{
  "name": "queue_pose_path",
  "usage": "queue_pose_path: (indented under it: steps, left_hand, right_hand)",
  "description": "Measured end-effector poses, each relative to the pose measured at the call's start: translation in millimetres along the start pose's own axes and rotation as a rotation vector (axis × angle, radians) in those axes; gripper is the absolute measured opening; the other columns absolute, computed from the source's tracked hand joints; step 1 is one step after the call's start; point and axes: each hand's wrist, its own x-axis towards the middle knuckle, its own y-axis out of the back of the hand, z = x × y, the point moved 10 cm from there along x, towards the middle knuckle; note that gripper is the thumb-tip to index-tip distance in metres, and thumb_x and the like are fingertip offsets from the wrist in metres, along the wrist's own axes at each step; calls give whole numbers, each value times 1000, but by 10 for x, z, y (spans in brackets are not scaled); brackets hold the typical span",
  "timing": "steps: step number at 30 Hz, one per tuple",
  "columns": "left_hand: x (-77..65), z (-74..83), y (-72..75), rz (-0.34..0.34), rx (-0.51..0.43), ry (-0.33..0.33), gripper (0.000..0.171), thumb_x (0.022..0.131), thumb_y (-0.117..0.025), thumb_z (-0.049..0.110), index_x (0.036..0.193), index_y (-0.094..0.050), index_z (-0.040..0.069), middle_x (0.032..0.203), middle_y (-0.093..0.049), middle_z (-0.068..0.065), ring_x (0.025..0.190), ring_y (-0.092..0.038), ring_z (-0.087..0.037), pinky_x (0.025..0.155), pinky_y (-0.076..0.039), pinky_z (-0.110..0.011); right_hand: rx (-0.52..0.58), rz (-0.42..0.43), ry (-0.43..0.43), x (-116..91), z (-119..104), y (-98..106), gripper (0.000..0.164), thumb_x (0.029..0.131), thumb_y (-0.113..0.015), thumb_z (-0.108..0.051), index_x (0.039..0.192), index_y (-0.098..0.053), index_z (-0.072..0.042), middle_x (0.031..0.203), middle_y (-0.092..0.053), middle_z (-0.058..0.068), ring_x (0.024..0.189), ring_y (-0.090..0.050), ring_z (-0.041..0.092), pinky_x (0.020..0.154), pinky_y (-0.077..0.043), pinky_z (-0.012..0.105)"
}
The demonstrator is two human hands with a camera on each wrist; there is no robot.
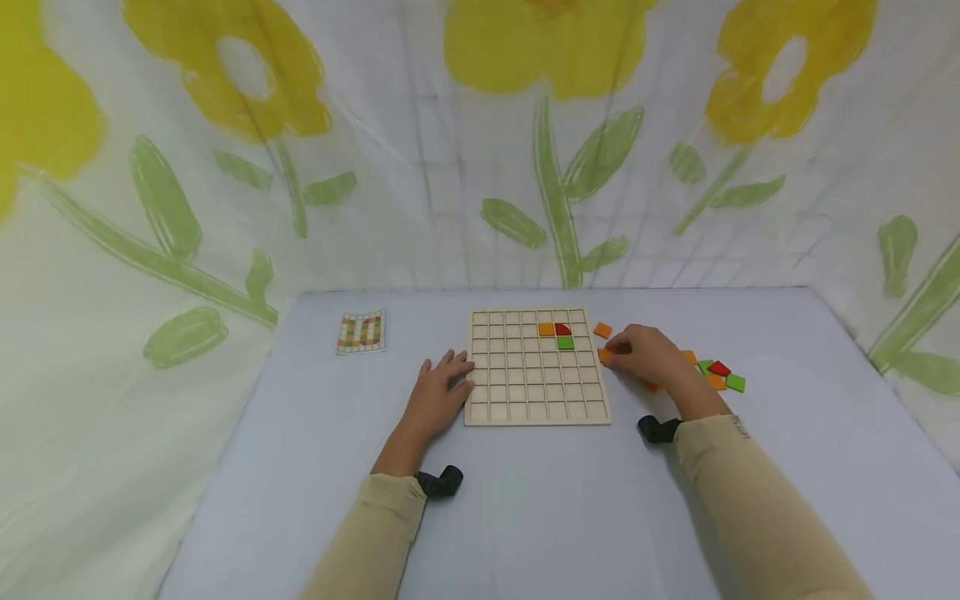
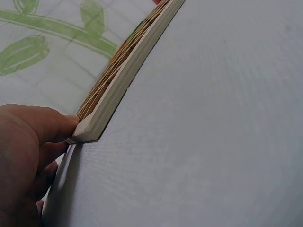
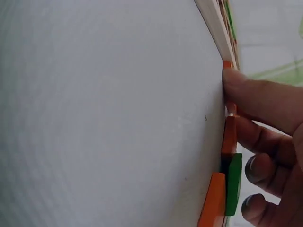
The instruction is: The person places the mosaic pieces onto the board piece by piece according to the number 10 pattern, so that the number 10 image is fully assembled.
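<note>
A pale wooden grid board [image 1: 536, 367] lies in the middle of the table. Near its upper right, an orange square tile [image 1: 547, 329], a red rounded tile [image 1: 562, 329] and a green square tile [image 1: 566, 342] sit in cells. My left hand [image 1: 438, 393] rests against the board's left edge, fingers spread; in the left wrist view its thumb [image 2: 66, 126] touches near a corner. Just beyond the right edge my right hand [image 1: 643, 354] pinches an orange tile [image 1: 604, 355] between thumb and finger. Its lower part is hidden by the fingers in the right wrist view.
Another orange tile [image 1: 603, 330] lies beside the board. Right of my right hand is a loose group with a red tile [image 1: 719, 368], a green tile [image 1: 736, 382] and several others, partly hidden. A small patterned card [image 1: 362, 332] lies at the back left, before a flowered curtain [image 1: 420, 167].
</note>
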Motion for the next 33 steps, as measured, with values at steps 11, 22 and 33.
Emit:
queue_pose_path:
  steps: [11, 22, 33]
  left_hand:
    - [22, -22, 11, -14, -16, 3, 36, 97, -62, 26, 132, -63, 17, 151, -47, 1, 148, -30, -17, 126, -4, -44]
    - [19, 32, -12, -19, -11, -5, 35, 97, -62, 25, 131, -63, 16, 151, -47, 0, 148, -30, -19, 126, -4, -45]
    - [8, 23, 28, -6, 2, -3, 35, 97, -62, 26, 131, -64, 16, 150, -48, 0, 148, -31, -18, 126, -5, -45]
  right_hand:
    - [-55, 49, 49, 70, -183, 98, 32, 92, -68, -33, 109, -70, -5, 94, -64, 7, 82, -53, 23, 69, -46, 33]
    - [28, -33, 106, 145, -477, -143, 39, 88, -74, -32, 117, -71, -6, 106, -67, 8, 90, -54, 22, 75, -47, 32]
    - [19, -48, 191, 179, -650, -202, 31, 88, -75, -22, 113, -73, -4, 114, -69, 13, 108, -60, 30, 91, -53, 45]
